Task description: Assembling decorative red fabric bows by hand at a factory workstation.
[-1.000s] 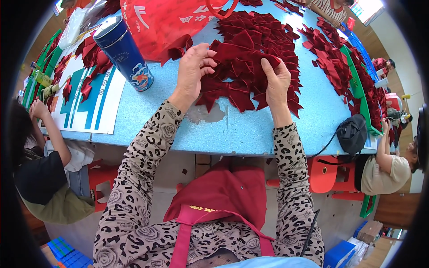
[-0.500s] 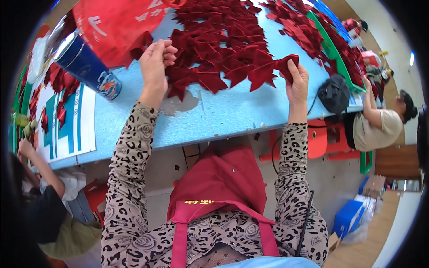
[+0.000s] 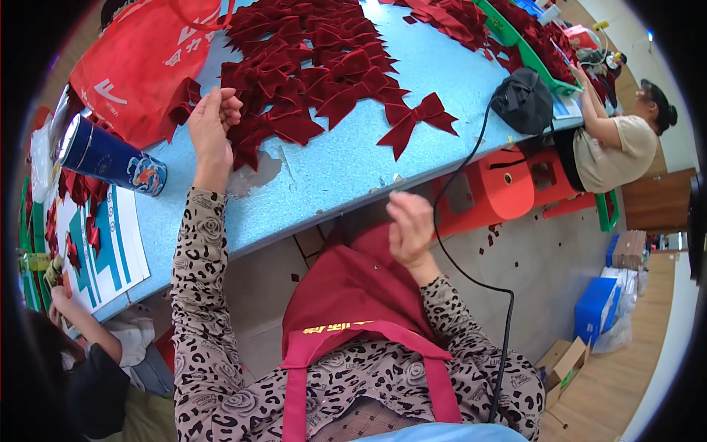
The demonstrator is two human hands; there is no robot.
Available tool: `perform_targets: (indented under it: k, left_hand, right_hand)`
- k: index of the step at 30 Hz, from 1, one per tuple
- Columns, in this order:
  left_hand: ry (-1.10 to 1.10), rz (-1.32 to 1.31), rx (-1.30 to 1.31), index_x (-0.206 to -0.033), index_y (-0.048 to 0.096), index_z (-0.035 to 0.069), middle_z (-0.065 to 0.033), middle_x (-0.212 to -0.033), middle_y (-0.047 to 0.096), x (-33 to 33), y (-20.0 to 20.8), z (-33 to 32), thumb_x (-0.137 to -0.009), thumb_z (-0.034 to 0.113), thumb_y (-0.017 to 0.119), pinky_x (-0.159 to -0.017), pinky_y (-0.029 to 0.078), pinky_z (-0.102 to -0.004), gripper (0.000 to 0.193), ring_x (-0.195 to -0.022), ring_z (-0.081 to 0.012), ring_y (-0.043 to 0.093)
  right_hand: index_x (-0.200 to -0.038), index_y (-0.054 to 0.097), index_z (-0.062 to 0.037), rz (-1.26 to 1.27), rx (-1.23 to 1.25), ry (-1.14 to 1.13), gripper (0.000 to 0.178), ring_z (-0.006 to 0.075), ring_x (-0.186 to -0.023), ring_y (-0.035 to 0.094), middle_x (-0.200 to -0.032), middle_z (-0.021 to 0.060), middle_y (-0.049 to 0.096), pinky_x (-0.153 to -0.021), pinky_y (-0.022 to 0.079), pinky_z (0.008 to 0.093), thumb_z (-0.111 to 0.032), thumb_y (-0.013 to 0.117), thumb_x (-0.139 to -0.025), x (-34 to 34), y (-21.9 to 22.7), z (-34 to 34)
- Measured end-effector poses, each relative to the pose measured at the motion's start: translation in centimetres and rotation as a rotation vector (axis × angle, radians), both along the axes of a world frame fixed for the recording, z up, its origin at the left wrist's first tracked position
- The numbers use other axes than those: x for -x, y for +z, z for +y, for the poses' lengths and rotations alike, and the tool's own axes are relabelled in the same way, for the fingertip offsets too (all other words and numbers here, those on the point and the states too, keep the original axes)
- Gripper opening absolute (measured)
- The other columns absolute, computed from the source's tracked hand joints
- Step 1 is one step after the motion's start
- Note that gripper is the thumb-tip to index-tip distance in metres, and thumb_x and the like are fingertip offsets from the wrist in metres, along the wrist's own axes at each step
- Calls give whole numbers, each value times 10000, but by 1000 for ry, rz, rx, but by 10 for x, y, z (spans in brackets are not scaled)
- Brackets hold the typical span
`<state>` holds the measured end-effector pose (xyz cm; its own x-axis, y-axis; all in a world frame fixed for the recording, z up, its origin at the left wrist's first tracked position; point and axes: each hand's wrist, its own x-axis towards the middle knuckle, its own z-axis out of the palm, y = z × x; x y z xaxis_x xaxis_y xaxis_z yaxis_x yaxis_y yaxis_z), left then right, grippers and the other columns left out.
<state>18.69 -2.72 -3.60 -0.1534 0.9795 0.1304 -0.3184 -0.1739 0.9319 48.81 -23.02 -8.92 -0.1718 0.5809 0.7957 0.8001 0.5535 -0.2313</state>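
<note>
My left hand is raised over the table beside the bows, its fingers curled closed. A dark red velvet piece shows against its thumb side; whether the fingers grip it is hidden. Over my lap, just off the table's front edge, my right hand is bent at the wrist and smeared by motion, with no object visible in it. A single dark red velvet bow lies at the right end of the nearest row. Several rows of such bows overlap on the blue table.
A red bag and blue tumbler occupy the left. A black pouch-like object sits right, a black cable hanging from it. Behind it runs a green tray. Co-workers sit left and right; red stools stand below.
My right hand has let go of the bow at the row's right end and drawn back toward my lap. My left hand keeps its closed pose while the view has turned.
</note>
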Motion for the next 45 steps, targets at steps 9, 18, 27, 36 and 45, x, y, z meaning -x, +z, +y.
perform_targets:
  k: [9,18,27,36,45]
  left_hand:
    - [61,76,-114,-952,640,3,-37,-764,637,-51,23,-13,-974,241,516,-589,441,-219,270,-649,-88,554]
    - [-19,342,-275,-894,650,-1,-22,-726,618,-109,37,-48,-995,230,477,-580,411,-200,305,-623,-61,519]
    - [-32,371,-280,-885,648,0,-12,-726,604,-91,45,-52,-997,235,479,-589,409,-196,311,-636,-55,517]
    - [-541,587,-366,-877,647,-11,-6,-757,615,-60,67,-80,-881,142,584,-610,419,-213,166,-681,-63,539]
    - [-918,865,-317,-889,646,-17,-38,-745,613,-50,74,-86,-824,216,676,-640,442,-252,243,-699,-94,539]
  right_hand:
    - [-1064,616,-28,-87,552,-131,299,329,-1192,460,-1250,160,517,-1027,333,522,-156,643,-795,-26,-51,-21]
    - [-1086,622,-24,-177,579,-177,319,311,-1224,437,-1225,172,530,-1030,323,559,-198,620,-819,-50,-44,-27]
    - [-883,658,-32,-237,732,-35,215,217,-1124,515,-1039,66,638,-1038,303,565,-233,621,-816,-38,-39,-25]
    - [-801,676,-28,-345,657,-53,233,220,-1025,564,-920,81,660,-1046,292,565,-249,606,-826,18,-16,-34]
    - [-649,660,-49,-382,198,-129,268,207,-853,581,-718,54,627,-1041,315,538,-261,620,-807,49,-30,-29]
